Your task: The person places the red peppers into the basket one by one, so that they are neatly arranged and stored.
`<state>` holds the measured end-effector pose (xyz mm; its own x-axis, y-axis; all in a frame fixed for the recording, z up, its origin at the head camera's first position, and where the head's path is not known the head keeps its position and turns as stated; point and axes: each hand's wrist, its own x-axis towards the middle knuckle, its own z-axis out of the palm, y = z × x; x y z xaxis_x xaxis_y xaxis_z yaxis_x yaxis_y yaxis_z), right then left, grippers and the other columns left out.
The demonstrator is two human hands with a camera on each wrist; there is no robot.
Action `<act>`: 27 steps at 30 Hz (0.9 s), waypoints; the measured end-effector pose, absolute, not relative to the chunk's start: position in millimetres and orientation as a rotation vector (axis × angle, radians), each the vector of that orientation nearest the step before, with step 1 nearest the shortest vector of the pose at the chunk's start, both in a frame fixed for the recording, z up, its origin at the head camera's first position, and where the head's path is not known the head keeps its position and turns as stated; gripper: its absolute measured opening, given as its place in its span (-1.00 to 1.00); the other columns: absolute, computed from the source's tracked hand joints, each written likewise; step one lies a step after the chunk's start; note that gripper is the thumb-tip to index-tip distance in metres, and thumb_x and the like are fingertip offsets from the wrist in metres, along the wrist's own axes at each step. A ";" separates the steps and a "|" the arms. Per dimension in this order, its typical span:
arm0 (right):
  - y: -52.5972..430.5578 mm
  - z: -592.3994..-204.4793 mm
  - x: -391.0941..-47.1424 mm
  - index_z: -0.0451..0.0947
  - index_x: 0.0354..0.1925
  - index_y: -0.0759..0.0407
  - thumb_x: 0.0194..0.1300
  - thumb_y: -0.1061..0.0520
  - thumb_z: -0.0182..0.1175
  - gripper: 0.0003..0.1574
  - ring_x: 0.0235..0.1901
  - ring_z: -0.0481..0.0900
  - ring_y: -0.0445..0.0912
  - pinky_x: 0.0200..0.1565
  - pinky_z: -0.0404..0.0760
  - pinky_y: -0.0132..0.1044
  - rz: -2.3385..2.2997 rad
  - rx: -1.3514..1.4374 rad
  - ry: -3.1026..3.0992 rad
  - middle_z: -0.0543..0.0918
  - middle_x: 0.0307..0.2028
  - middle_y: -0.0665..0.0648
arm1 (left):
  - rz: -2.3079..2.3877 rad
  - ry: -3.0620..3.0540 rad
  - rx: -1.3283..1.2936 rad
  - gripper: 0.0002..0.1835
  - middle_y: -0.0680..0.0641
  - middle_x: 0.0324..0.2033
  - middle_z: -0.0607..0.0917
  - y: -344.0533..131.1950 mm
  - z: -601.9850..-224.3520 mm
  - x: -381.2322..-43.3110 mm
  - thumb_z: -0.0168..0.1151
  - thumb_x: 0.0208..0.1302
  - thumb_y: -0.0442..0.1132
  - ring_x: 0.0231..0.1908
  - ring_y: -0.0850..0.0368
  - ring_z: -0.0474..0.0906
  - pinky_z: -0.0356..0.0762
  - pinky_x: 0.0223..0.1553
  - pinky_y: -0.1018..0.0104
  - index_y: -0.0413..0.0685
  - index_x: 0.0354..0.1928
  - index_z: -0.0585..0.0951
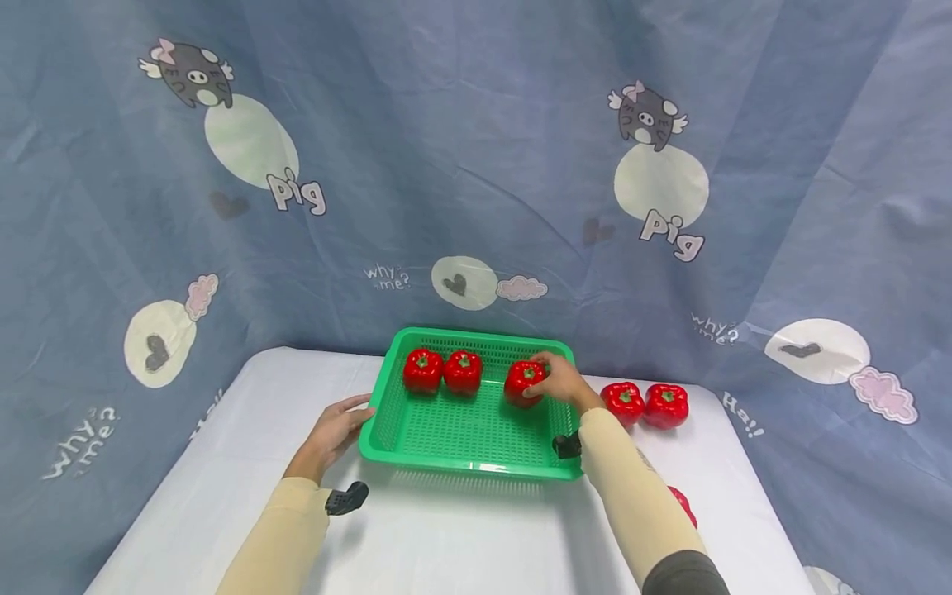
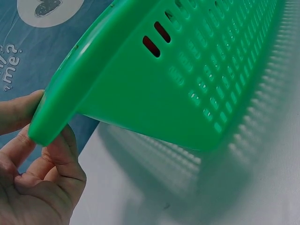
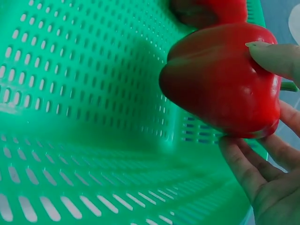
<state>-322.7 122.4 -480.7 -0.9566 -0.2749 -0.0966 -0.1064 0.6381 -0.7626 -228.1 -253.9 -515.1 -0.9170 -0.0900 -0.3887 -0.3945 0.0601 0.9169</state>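
A red bell pepper point(image 3: 220, 79) is gripped by my right hand point(image 1: 556, 380), thumb on one side and fingers on the other, inside the green plastic basket point(image 1: 476, 467). Its green stem point(image 3: 288, 86) points toward the palm in the right wrist view. My left hand point(image 1: 335, 430) pinches the basket's left rim point(image 2: 51, 112) between thumb and fingers. Toward the basket's back left, two more red bell peppers, the left one point(image 1: 423, 371) and the right one point(image 1: 463, 373), stand side by side with stems up.
On the white table point(image 1: 446, 537), right of the basket, sit two red bell peppers, one nearer point(image 1: 622, 402) and one farther right point(image 1: 666, 406). Another red pepper point(image 1: 683, 504) is partly hidden by the right sleeve. A blue printed curtain point(image 1: 476, 165) hangs behind the table.
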 end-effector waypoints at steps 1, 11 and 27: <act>121.6 -480.8 -323.4 0.39 0.21 0.35 0.00 0.25 0.44 -0.20 0.10 0.46 0.18 0.12 0.50 0.06 -1.213 -0.315 2.658 0.51 0.11 0.33 | 1.947 2.109 -0.492 -0.46 -0.25 0.16 0.50 -253.5 -514.6 -228.3 0.12 0.40 -0.25 -0.15 0.25 0.57 0.50 0.10 0.21 -0.26 0.36 0.30; 110.4 -484.6 -328.4 0.41 0.24 0.30 0.00 0.25 0.45 -0.18 0.15 0.45 0.18 0.15 0.48 0.06 -1.180 -0.295 2.685 0.50 0.16 0.30 | 1.963 2.103 -0.478 -0.46 -0.20 0.11 0.55 -254.3 -512.9 -230.2 0.13 0.39 -0.26 -0.18 0.28 0.58 0.58 -0.06 0.37 -0.26 0.36 0.31; 91.2 -501.5 -331.1 0.43 0.22 0.34 -0.05 0.33 0.44 -0.18 0.06 0.52 0.18 0.07 0.54 0.02 -1.244 -0.239 2.736 0.55 0.09 0.33 | 1.974 2.088 -0.479 -0.46 -0.16 0.03 0.60 -255.5 -515.0 -230.1 0.13 0.39 -0.27 -0.22 0.28 0.59 0.58 -0.11 0.38 -0.28 0.35 0.31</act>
